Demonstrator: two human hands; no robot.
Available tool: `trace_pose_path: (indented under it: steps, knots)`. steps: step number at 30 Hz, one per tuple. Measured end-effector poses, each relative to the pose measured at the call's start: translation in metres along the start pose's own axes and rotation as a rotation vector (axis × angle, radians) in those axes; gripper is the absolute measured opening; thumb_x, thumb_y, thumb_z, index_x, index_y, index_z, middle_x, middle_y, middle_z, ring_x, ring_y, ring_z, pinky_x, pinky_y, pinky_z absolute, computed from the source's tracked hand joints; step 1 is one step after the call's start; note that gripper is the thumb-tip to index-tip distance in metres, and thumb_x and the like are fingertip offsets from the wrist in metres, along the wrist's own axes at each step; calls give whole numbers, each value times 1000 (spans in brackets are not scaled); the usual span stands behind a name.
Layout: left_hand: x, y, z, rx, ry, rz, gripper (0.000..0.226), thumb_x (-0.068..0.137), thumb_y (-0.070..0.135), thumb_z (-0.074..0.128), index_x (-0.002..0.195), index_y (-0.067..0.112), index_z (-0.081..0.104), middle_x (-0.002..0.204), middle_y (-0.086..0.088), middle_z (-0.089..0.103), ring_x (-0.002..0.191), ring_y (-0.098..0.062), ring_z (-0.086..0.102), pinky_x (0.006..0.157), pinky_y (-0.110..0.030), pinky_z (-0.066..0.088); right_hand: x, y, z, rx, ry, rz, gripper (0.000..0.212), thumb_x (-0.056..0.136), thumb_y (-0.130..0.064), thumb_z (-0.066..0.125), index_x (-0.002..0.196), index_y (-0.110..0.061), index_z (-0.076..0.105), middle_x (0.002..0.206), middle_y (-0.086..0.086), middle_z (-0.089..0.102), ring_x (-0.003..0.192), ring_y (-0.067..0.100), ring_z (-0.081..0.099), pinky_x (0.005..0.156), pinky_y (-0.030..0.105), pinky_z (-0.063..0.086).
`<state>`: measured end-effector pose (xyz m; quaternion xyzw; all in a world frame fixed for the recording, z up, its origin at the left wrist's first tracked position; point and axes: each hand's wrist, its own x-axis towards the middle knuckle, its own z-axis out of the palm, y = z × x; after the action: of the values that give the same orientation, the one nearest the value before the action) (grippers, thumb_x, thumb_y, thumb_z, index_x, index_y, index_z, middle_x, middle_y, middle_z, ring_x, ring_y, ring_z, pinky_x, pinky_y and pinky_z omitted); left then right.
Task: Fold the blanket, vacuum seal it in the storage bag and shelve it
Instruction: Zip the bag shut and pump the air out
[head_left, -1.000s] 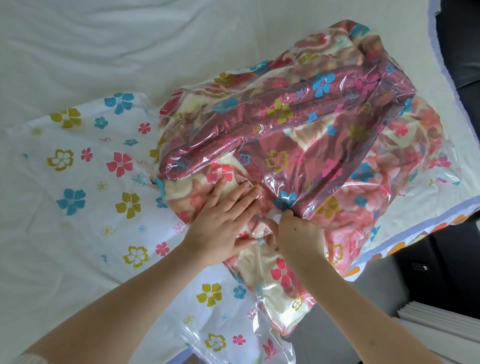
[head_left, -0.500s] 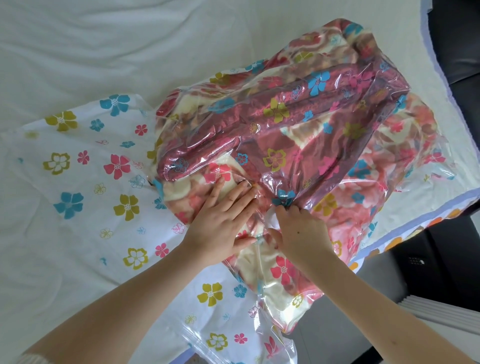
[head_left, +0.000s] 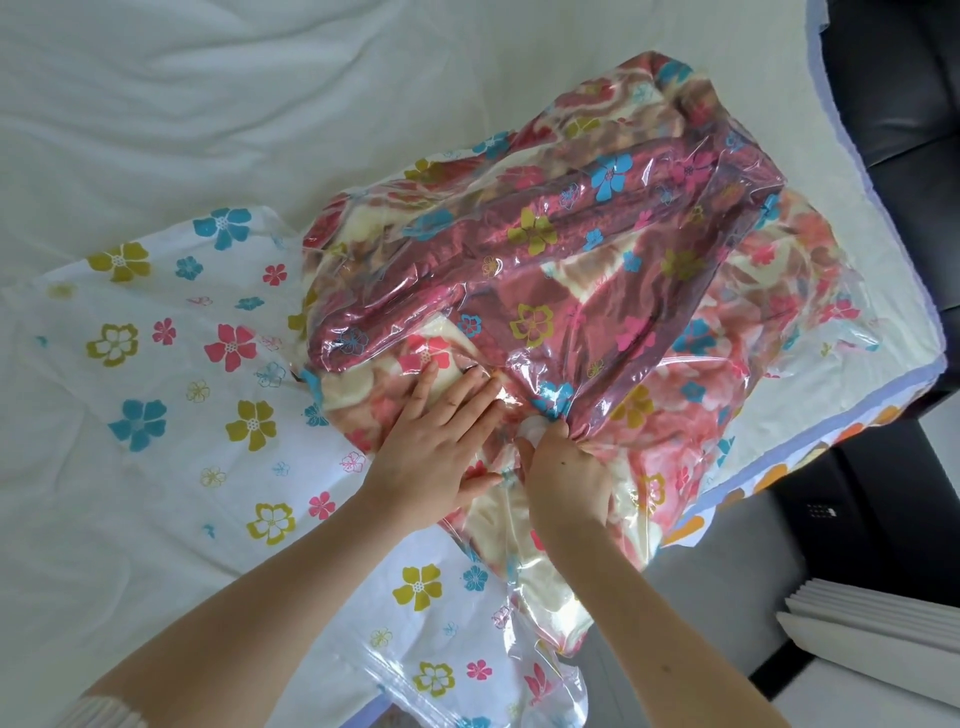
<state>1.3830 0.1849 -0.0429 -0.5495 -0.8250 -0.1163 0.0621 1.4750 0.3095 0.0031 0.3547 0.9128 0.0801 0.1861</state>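
Note:
A folded red and cream floral blanket (head_left: 613, 291) fills the right part of a clear storage bag (head_left: 171, 364) printed with coloured flowers, lying on the bed. The bag's flat part spreads to the left and toward me. My left hand (head_left: 436, 447) presses flat on the bag over the blanket's near side, fingers straight. Beside it, my right hand (head_left: 563, 475) has its fingers curled on a small white round part (head_left: 535, 431) of the bag, mostly hidden under the fingertips.
A white sheet (head_left: 208, 104) covers the bed, whose corner (head_left: 924, 358) with a lilac patterned edge lies at right. Beyond it are a dark floor and dark furniture (head_left: 904, 104). White slatted panels (head_left: 878, 629) sit at lower right.
My right hand shifted slightly on the white part and the plastic around it puckered more. My left hand stayed pressed in place. The view drifted a little.

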Motion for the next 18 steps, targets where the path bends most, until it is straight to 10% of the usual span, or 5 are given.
trace_pose_path:
  steps: [3,9,18]
  knots:
    - [0,-1,0,-10,16,9,68,87,62,42,132,12,53,149,-6,37,141,-26,26,110,-59,19,5,16,0,-236,189,-241,41,62,-38,82,80,-6,62,56,8,55,39,21,54,37,20,29]
    - [-2,-1,2,17,7,19,69,88,63,37,133,12,52,148,-7,37,141,-27,25,111,-61,17,29,27,-18,-491,205,-766,26,56,-5,69,77,0,54,45,2,44,38,10,30,44,17,12]
    - [-2,0,6,-9,42,19,66,88,61,43,132,13,52,149,-6,36,141,-25,27,110,-60,19,15,7,10,-169,319,-338,44,31,-23,89,55,-5,56,31,0,40,22,13,41,37,12,27]
